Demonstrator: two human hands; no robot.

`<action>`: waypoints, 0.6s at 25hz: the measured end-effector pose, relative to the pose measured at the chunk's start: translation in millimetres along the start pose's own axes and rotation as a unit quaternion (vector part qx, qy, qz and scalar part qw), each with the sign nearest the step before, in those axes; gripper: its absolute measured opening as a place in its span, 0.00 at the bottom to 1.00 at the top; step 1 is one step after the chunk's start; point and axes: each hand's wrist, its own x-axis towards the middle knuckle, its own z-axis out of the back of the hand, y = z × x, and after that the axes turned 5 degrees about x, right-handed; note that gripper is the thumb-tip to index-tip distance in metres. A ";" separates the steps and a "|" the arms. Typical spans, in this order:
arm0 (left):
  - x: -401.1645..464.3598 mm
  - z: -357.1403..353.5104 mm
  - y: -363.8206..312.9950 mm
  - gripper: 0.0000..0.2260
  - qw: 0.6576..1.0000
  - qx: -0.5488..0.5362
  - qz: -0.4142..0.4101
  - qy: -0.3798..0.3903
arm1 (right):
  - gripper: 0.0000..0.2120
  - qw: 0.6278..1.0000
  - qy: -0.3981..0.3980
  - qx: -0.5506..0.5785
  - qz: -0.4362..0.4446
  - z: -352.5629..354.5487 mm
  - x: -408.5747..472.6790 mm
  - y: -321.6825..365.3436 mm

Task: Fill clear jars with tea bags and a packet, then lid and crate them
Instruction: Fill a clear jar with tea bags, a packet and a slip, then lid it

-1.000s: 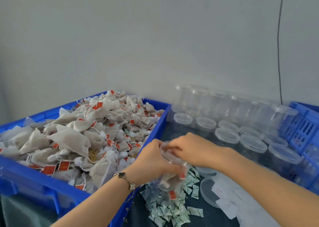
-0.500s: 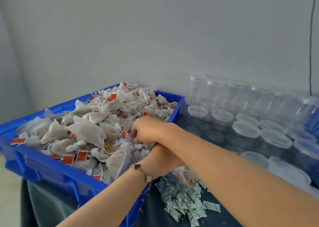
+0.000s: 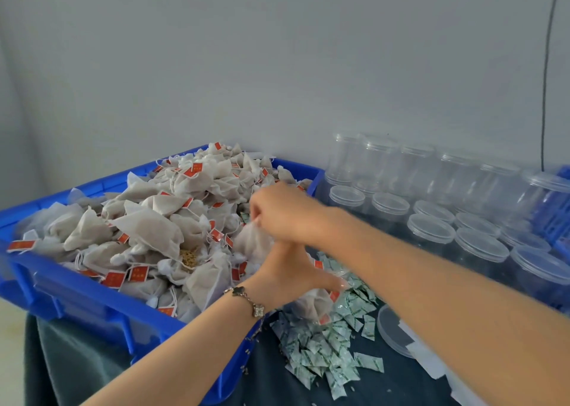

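Right hand (image 3: 287, 214) pinches tea bag (image 3: 253, 242) above left hand (image 3: 287, 276)

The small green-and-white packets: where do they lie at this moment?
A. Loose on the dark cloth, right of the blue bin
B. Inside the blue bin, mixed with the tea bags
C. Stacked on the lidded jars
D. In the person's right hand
A: the small green-and-white packets lie in a loose heap on the dark cloth, just right of the blue bin and below the left hand.
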 end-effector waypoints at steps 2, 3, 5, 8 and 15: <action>-1.2 -0.4 -4.9 0.46 1.000 -0.005 -0.024 0.006 | 0.09 0.996 -0.086 0.008 -0.013 32.0 -16.6 -12.8; 1.2 -1.7 -4.1 0.44 1.000 -0.011 -0.027 0.007 | 0.08 0.993 -0.119 0.018 -0.018 48.3 -25.7 -20.1; -3.2 -0.4 -8.9 0.43 0.999 -0.024 -0.036 0.018 | 0.06 0.983 -0.171 0.057 -0.032 72.9 -44.4 -36.6; -1.8 1.7 -6.0 0.41 0.998 -0.058 -0.018 0.012 | 0.06 0.980 -0.167 0.093 -0.054 72.5 -66.8 -55.0; -3.0 1.9 -5.6 0.47 0.997 -0.069 -0.025 0.011 | 0.11 0.968 -0.101 0.223 -0.061 -2.7 -105.0 -81.7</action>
